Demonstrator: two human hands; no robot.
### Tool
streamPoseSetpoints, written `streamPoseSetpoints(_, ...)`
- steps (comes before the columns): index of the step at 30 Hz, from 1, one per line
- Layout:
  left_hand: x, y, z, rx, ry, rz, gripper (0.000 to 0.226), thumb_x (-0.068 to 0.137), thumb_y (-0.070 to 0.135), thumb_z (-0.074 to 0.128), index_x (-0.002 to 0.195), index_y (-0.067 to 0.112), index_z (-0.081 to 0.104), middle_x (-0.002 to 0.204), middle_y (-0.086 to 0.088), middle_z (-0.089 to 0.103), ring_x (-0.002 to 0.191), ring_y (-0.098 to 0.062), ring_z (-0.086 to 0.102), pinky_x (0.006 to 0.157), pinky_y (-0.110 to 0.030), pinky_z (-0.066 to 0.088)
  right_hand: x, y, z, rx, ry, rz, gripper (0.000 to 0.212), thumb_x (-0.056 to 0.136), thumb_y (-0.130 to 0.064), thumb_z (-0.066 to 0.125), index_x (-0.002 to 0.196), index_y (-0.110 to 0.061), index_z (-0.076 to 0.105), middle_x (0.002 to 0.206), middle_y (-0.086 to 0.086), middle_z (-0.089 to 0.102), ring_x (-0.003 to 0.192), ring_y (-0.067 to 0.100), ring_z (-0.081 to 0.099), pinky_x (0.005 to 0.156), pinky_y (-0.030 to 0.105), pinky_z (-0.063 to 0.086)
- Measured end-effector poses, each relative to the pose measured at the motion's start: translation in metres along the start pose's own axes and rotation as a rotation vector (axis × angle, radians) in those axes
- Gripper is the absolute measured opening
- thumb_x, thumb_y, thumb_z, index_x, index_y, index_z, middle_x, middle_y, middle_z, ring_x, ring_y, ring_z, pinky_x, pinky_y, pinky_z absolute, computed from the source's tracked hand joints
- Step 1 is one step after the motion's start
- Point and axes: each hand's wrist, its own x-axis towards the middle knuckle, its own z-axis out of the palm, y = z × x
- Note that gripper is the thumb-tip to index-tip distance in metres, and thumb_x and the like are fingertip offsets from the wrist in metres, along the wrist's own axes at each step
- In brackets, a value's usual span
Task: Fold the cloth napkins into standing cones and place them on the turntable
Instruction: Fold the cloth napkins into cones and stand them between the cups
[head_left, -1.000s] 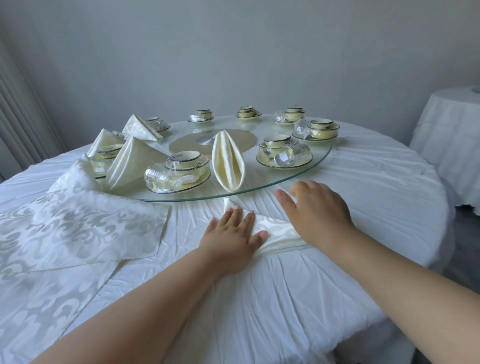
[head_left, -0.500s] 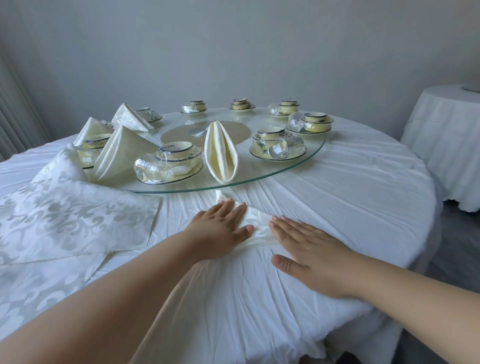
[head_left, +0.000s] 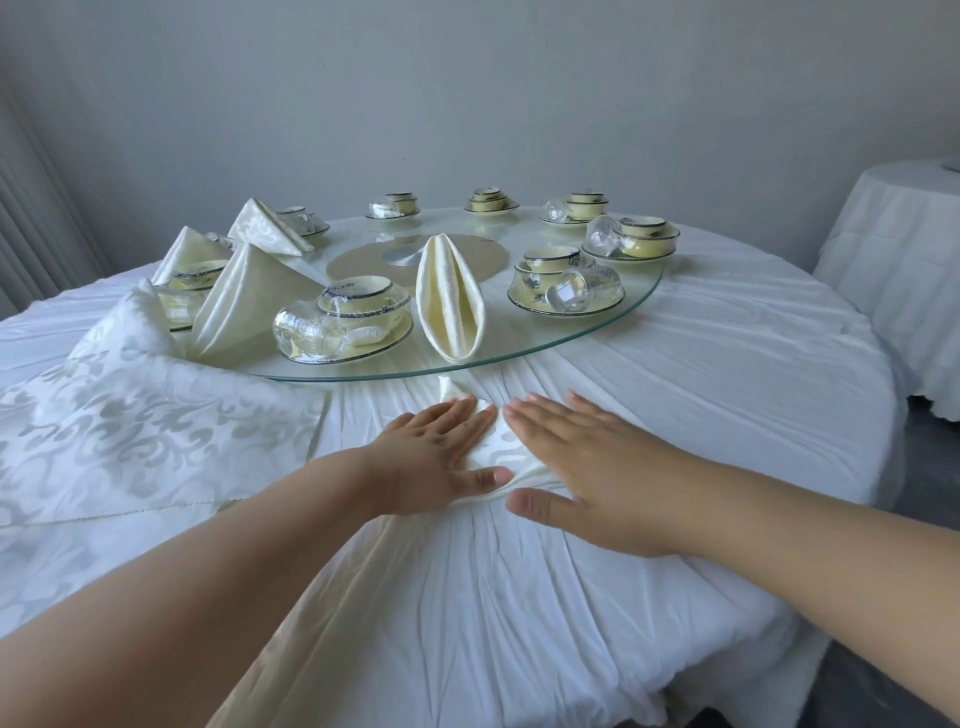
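Napkin of cream damask cloth, lying on the white tablecloth at 6 o'clock of the round glass turntable, was pressed flat by left hand and right hand, fingers straight, the right having slid inward beside the left, apparently setting a crease.

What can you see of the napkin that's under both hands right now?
The napkin is cream-white cloth with a faint woven damask pattern, folded flat into a narrow pointed shape on the white tablecloth, its tip toward the glass turntable. The left hand and right hand press on it with straight fingers, covering most of it.
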Motion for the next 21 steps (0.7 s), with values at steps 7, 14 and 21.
streamPoseSetpoints(7,0.006,-0.02,-0.005,-0.089,0.058,0.081,0.078,0.081,0.082,0.016,0.149,0.046,0.003,0.16,0.012,-0.003,0.147,-0.006,-0.004,0.119,-0.033,0.001,-0.001,0.014,0.026,0.067,-0.121,-0.017,0.098,0.068,-0.078,-0.007,0.149,-0.024,-0.02,0.154,-0.013,-0.028,0.137,-0.002,-0.03,0.114,0.021,-0.015)
streamPoseSetpoints(14,0.014,-0.037,0.007,-0.058,0.17,0.122,0.088,0.073,0.074,-0.001,0.152,0.035,0.011,0.159,0.016,0.009,0.145,-0.004,0.009,0.117,-0.034,0.015,0.006,0.008,0.008,0.134,-0.089,-0.001,0.11,0.06,-0.081,-0.004,0.154,-0.024,0.01,0.16,-0.014,0.0,0.145,0.0,-0.002,0.117,0.018,0.002)
streamPoseSetpoints(21,0.014,-0.036,0.006,-0.038,0.17,0.129,0.095,0.066,0.071,-0.01,0.152,0.033,0.006,0.159,0.016,0.004,0.145,-0.004,0.006,0.115,-0.031,0.015,0.038,0.0,0.011,0.179,0.178,-0.153,0.058,0.083,-0.066,0.051,0.128,-0.031,0.057,0.114,-0.012,0.051,0.104,0.003,0.04,0.09,0.019,0.034)
